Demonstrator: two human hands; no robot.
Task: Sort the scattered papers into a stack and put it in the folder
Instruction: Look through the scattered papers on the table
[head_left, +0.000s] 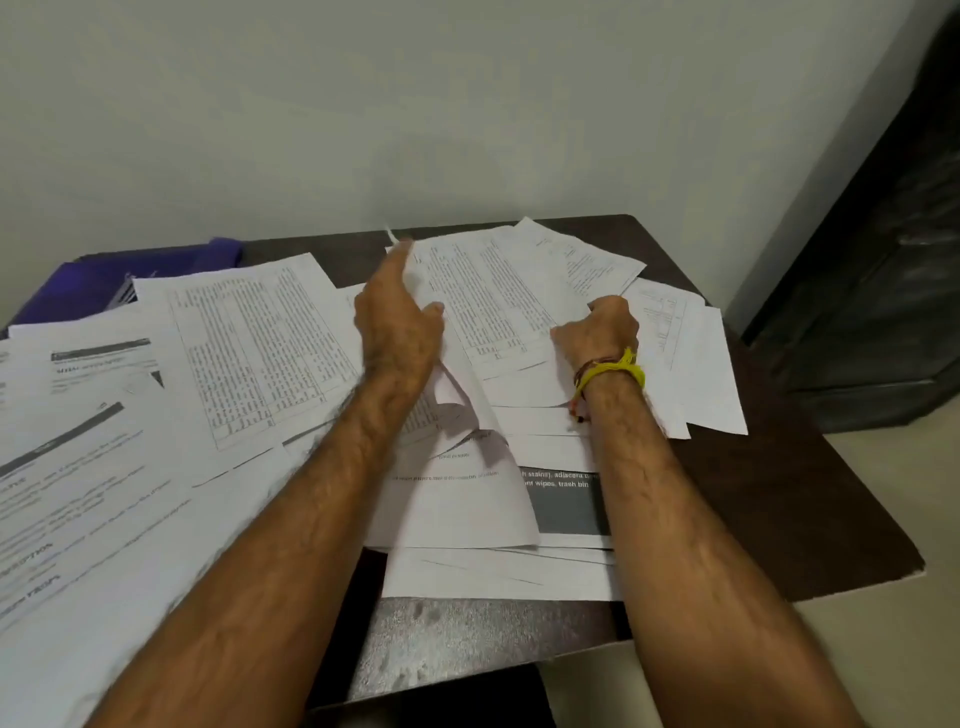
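**A:** Where do you have things right now?

**B:** Your left hand (397, 322) is flat and open, fingers spread along the left edge of the loose pile of white printed paper sheets (498, 322) at twelve o'clock on the dark brown wooden desk (779, 493). Your right hand (597, 330) is curled closed on the pile's right side; it looks pinched on the sheets, though the fingertips are hidden. The purple plastic folder (78, 291) sits at ten o'clock, partly buried under more white printed pages (156, 415) spread across the left.

**A:** So how should you square this up?

**B:** I'd judge you're still gathering, so don't rush to the folder. Push both hands toward each other to bring the edges in line, then tip the bundle upright and tap its long edge on the desk. Hold it lightly; a tight squeeze will crease the curled sheet near your left wrist.

**A:** And the rest?

**B:** The pages from seven to ten o'clock are still scattered. Slide them over one at a time onto the pile, and uncover the folder before you lift anything.
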